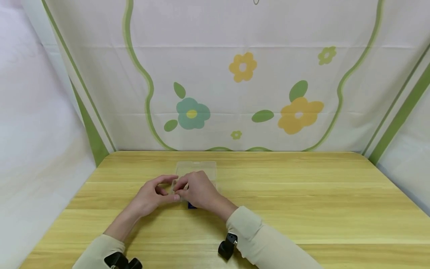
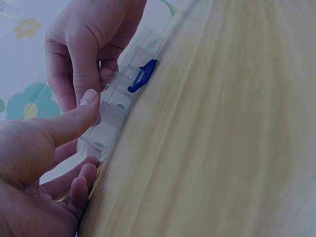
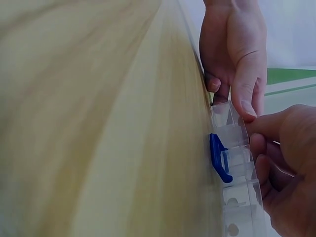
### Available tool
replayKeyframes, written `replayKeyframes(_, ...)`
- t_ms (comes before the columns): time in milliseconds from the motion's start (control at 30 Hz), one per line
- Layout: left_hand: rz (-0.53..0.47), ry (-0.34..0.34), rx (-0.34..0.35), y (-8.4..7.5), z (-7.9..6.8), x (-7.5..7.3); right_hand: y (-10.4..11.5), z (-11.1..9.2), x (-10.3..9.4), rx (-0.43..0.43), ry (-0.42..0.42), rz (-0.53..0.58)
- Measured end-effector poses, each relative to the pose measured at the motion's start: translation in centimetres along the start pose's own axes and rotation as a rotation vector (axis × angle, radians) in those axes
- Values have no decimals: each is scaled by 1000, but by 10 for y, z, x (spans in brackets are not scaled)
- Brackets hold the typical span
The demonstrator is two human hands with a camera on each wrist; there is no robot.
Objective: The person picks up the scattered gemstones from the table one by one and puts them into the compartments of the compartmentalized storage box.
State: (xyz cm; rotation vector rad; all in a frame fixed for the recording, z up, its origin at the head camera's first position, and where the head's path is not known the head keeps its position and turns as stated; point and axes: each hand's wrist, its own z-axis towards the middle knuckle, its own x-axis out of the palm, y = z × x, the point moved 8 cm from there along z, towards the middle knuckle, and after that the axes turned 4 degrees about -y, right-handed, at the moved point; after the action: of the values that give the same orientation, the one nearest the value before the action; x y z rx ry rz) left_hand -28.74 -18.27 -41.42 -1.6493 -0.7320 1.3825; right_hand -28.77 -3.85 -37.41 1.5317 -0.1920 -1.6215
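Observation:
A small clear plastic compartment box [image 2: 109,118] lies on the table, its lid [image 1: 201,167] raised at the back. On its front edge is a blue latch [image 3: 217,157]. My left hand [image 1: 147,195] holds the box's left end, thumb at the front corner and index finger toward the back. Over the left compartments, my right hand [image 1: 200,190] bends its fingers down with thumb and index close together. Whether anything sits between those fingertips is hidden. Small roundish things [image 3: 233,229] show faintly through the box's wall.
The wood-grain table [image 1: 302,209] stretches out on both sides of the box. Behind it hangs a white curtain [image 1: 215,74] printed with flowers, and white cloth also flanks both sides. A black wrist camera [image 1: 227,246] sits at the right sleeve.

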Motion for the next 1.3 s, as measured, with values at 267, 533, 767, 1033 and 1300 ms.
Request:
replayKeyframes(267, 6, -4, 0, 1, -1, -1, 4, -1, 2, -39, 11, -70)
replayKeyframes(533, 15, -8, 1, 1, 0, 2, 3, -2, 0, -45, 19, -72)
replayKeyframes(767, 30, -10, -7, 0, 1, 3, 1, -4, -2, -55, 29, -74)
replayKeyframes(1033, 29, -5, -4, -2, 2, 4, -2, -4, -4, -45, 34, -67)
replayKeyframes(1300, 25, -9, -1, -1, 1, 3, -1, -3, -3, -39, 44, -81)
